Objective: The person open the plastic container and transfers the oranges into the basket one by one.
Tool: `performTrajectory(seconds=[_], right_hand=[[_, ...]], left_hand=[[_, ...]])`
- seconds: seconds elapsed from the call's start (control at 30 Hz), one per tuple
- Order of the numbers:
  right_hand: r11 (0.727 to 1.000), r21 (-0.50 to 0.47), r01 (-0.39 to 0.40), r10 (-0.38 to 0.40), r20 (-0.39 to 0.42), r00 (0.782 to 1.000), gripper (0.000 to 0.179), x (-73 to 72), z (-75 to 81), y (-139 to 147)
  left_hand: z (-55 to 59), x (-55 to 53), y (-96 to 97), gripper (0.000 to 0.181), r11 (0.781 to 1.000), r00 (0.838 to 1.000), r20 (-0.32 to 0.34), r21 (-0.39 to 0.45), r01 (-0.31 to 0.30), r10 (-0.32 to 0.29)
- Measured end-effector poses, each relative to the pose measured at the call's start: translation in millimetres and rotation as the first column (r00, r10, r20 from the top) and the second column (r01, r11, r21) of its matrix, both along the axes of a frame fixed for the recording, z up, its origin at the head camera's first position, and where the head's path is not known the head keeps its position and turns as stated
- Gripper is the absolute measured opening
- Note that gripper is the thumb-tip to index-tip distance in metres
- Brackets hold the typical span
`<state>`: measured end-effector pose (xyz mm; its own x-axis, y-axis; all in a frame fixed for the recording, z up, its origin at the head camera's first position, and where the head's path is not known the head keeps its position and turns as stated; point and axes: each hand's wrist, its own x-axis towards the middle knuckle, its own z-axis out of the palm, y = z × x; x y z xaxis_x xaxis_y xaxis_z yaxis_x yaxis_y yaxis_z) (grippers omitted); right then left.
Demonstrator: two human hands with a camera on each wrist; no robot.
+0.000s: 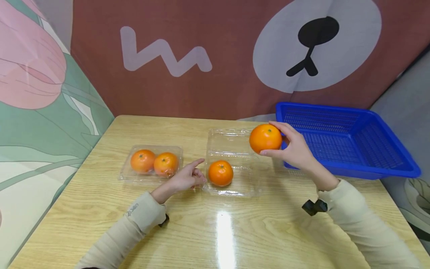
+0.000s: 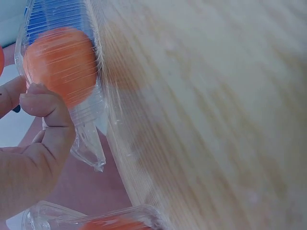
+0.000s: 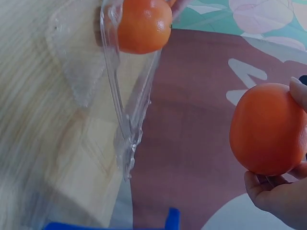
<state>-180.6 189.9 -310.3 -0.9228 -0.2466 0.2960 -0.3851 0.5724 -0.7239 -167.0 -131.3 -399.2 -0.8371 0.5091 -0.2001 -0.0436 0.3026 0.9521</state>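
Observation:
An orange persimmon-like fruit (image 1: 265,139) is held above the open clear plastic clamshell box (image 1: 245,186) by my right hand (image 1: 295,149), thumb and fingers around its right side. The right wrist view shows this large fruit (image 3: 267,129) between thumb and fingertips. Inside the clamshell's near half, at its left, sits another orange fruit (image 1: 220,173). My left hand (image 1: 184,177) is beside the box's left wall, index finger extended and the other fingers bent. In the left wrist view its fingertips (image 2: 36,98) are right at the clear wall, overlapping the fruit (image 2: 67,67).
A clear box (image 1: 124,173) with two orange fruits (image 1: 154,162) lies left of the left hand. A blue plastic basket (image 1: 373,172) stands at the right rear, just behind the right hand. The wooden table (image 1: 268,231) meets a printed cloth (image 1: 188,97) at the back.

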Motion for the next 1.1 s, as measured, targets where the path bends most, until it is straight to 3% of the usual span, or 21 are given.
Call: performTrajectory(seconds=[0.37, 0.6, 0.83, 1.1], right_hand=[[0.992, 0.034, 0.120, -0.123, 0.088, 0.989, 0.077, -11.6, 15.0, 19], [0.987, 0.060, 0.149, -0.153, 0.067, 0.986, 0.079, -18.0, 19.8, 32], [0.979, 0.081, 0.189, -0.197, 0.100, 0.975, 0.085, -25.4, 27.2, 44], [0.964, 0.107, 0.245, -0.253, 0.064, 0.965, 0.083, -33.2, 36.1, 58]], left_hand=[[1.0, 0.6, -0.3, 0.073, 1.000, 1.000, 0.003, -0.008, -0.008, 0.008], [-0.1, 0.0, -0.6, 0.073, 1.000, 1.000, 0.012, -0.002, -0.004, 0.004], [1.2, -0.4, -0.8, 0.073, 1.000, 1.000, 0.020, -0.010, -0.003, 0.003], [1.9, 0.7, 0.0, 0.072, 1.000, 1.000, 0.019, -0.002, -0.001, 0.001]])
